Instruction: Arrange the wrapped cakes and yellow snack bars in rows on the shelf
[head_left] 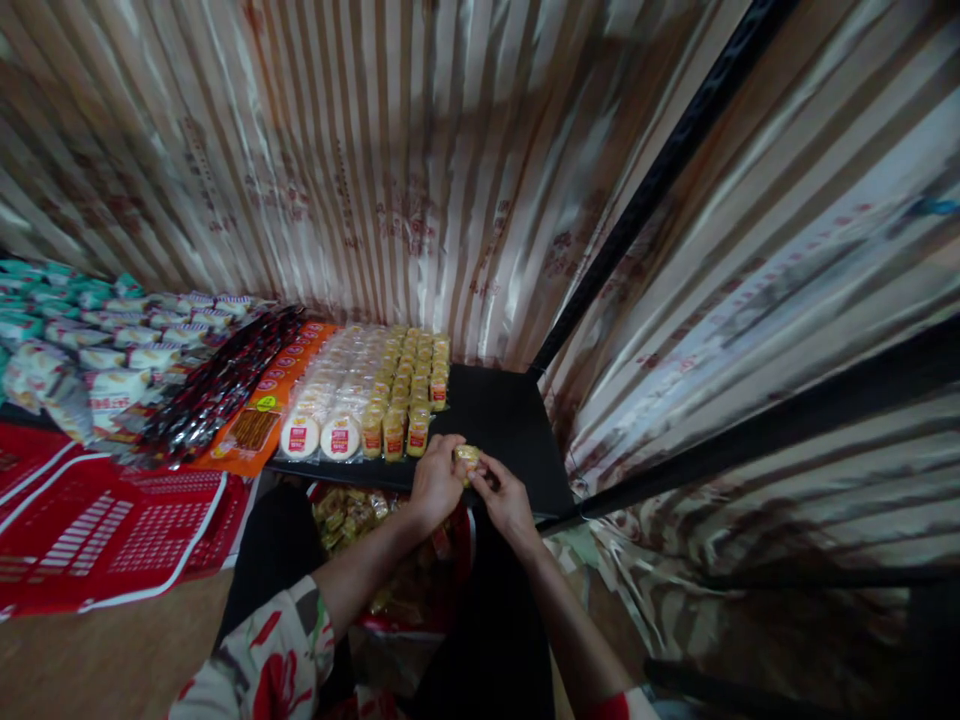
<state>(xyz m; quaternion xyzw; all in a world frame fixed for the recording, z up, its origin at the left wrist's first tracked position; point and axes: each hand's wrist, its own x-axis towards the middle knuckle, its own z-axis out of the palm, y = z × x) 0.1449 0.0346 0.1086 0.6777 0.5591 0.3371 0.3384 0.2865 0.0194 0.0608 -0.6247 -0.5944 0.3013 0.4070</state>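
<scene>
My left hand (pixel 437 476) and my right hand (pixel 505 497) meet over the front of the black shelf (pixel 517 430). Between their fingertips is a small yellow wrapped snack (pixel 467 455), pinched from both sides. Just left of it stand rows of similar yellow wrapped snacks (pixel 417 430), with red labels on the front ones. Below my forearms, a red basket (pixel 471 545) between my legs contains many loose yellow packets (pixel 352 512), partly hidden by my left arm.
Left along the shelf are round white packaged crackers (pixel 340 437), orange packets (pixel 251 425), dark shiny packets (pixel 217 385), white pouches (pixel 120 395) and green packets (pixel 56 290). Red baskets (pixel 112 530) lie at the lower left. A black metal post (pixel 637 220) rises at the right before striped plastic sheeting (pixel 420 170).
</scene>
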